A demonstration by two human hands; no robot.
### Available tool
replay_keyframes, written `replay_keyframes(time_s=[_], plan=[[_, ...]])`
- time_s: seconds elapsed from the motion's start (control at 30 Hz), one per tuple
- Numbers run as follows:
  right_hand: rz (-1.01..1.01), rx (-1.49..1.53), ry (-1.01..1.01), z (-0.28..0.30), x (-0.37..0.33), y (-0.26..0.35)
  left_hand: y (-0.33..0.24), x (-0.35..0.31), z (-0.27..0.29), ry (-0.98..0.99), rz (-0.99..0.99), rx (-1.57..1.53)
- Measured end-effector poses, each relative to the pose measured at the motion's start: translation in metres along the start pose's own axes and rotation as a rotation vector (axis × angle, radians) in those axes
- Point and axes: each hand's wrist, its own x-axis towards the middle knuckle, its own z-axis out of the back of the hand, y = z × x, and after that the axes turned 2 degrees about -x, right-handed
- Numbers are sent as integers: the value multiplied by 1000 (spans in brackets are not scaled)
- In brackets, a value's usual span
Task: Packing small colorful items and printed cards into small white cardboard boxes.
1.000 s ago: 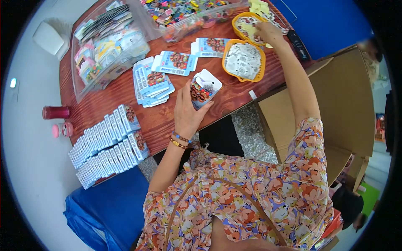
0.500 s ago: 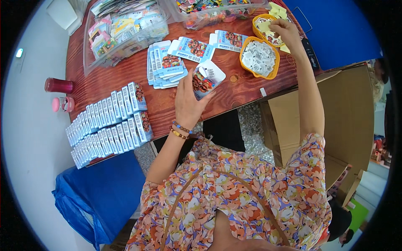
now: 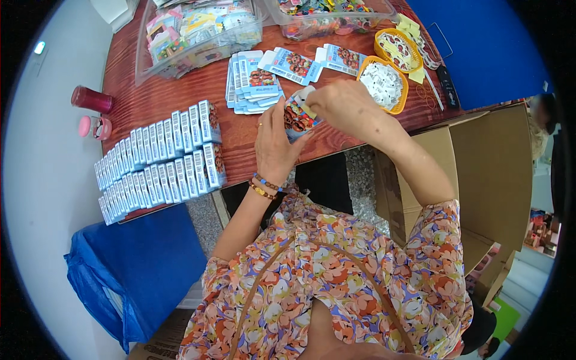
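My left hand (image 3: pixel 276 146) is wrapped round a small blue cardboard box (image 3: pixel 297 122) with a colourful picture on its face, held tilted above the table edge. At the box's upper end my right hand (image 3: pixel 345 103) is closed, fingertips pinching a small pale yellow paper piece (image 3: pixel 308 110), partly hidden by the fingers. Just beyond lie several flat blue boxes (image 3: pixel 255 84), stacked and fanned out. To the right, one orange basket (image 3: pixel 401 107) holds small white packets, and another orange basket (image 3: pixel 379 43) holds pale yellow and patterned pieces.
Two rows of filled-out blue boxes (image 3: pixel 162 159) stand along the table's left front. Clear plastic bins (image 3: pixel 198 60) of packets and small colourful parts sit at the back. A red-lidded jar (image 3: pixel 93 99) and a pink jar (image 3: pixel 95 127) are at left; an open carton (image 3: pixel 489 174) stands right.
My right hand has come from the far orange basket to the held box's upper end, bringing a pale yellow piece. My left hand still grips the box. The view has shifted slightly.
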Motion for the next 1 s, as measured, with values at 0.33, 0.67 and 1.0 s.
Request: replay_keyframes(time_s=[0.33, 0.67, 1.0], plan=[[70, 307, -118, -8, -11, 13, 7, -6, 5, -71, 66, -92], [78, 523, 14, -24, 0, 10, 10, -9, 3, -62, 90, -79], [-49, 516, -390, -65, -31, 26, 9, -6, -3, -155, 269, -220]])
